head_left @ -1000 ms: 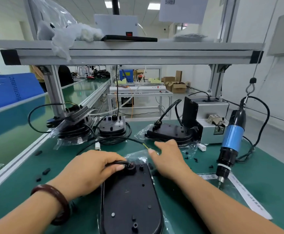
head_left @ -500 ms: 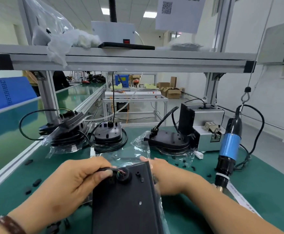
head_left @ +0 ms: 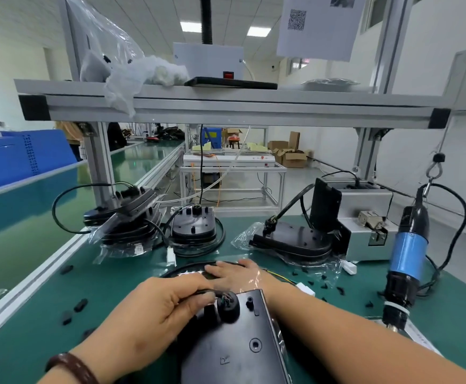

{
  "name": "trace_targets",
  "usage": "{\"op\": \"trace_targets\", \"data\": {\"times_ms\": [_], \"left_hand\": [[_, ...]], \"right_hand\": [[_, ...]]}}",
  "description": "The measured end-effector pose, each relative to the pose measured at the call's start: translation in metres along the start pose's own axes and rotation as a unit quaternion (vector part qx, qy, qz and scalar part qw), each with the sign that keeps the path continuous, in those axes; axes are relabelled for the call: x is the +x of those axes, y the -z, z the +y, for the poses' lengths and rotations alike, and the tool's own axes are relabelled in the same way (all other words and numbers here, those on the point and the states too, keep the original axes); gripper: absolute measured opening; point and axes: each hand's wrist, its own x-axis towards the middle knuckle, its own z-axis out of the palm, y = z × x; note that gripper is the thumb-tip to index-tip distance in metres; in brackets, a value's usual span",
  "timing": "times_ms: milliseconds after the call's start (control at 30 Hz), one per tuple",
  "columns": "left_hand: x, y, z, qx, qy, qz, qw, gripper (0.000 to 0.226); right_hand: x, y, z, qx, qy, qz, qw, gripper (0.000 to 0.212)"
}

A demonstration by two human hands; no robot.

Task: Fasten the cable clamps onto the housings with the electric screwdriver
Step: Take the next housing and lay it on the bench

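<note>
Fingers (head_left: 198, 299) of the left hand (head_left: 154, 320) pinch the black cable (head_left: 208, 291) where it enters the round grommet of the near housing (head_left: 234, 353), which sits at front centre of the green tabletop (head_left: 46, 322). Just behind the housing, the right hand (head_left: 234, 273) rests flat on a cable loop, fingers straight and close together. Farther right, small black parts (head_left: 323, 286) lie scattered, and the blue electric screwdriver (head_left: 407, 253) hangs upright from a hook, untouched.
</note>
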Motion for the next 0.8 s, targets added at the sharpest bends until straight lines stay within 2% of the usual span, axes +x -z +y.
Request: {"op": "trace_targets", "data": {"times_ms": [67, 133, 167, 233, 300, 333, 367, 433, 567, 633, 800], "left_hand": [[0.001, -0.001, -0.005, 0.006, 0.006, -0.003, 1.000, 0.017], [0.002, -0.002, -0.009, 0.003, 0.013, -0.014, 1.000, 0.021], [0.001, -0.002, -0.012, 0.001, 0.018, -0.020, 1.000, 0.031], [0.000, -0.002, -0.016, 0.009, 0.028, -0.029, 0.999, 0.045], [-0.001, -0.004, -0.021, 0.029, 0.030, -0.029, 0.999, 0.048], [-0.002, -0.005, -0.023, 0.042, 0.031, -0.031, 0.998, 0.048], [-0.002, -0.006, -0.024, 0.052, 0.035, -0.034, 0.997, 0.047], [-0.002, -0.005, -0.027, 0.048, 0.049, -0.045, 0.997, 0.041], [-0.001, -0.007, -0.022, 0.032, 0.070, -0.059, 0.995, 0.036], [0.000, -0.013, -0.018, 0.017, 0.074, -0.056, 0.996, 0.034], [0.008, -0.027, -0.013, 0.014, 0.080, -0.042, 0.996, 0.025]], "right_hand": [[-0.002, 0.010, 0.002, 0.052, -0.025, -0.025, 0.998, 0.069], [-0.014, 0.020, 0.002, 0.136, -0.014, 0.023, 0.990, 0.092], [-0.020, 0.022, 0.005, 0.171, -0.020, 0.070, 0.983, 0.083], [-0.034, 0.024, 0.015, 0.273, -0.089, 0.194, 0.938, 0.044], [-0.049, 0.030, 0.023, 0.364, -0.161, 0.272, 0.876, 0.026], [-0.057, 0.035, 0.028, 0.373, -0.187, 0.286, 0.863, 0.021], [-0.065, 0.041, 0.032, 0.366, -0.210, 0.275, 0.864, 0.016], [-0.079, 0.050, 0.032, 0.345, -0.233, 0.192, 0.889, 0.008], [-0.095, 0.046, 0.015, 0.264, -0.222, 0.029, 0.938, 0.005], [-0.098, 0.041, 0.010, 0.208, -0.217, 0.014, 0.954, 0.018], [-0.101, 0.035, 0.007, 0.194, -0.210, 0.008, 0.958, 0.012]]}}
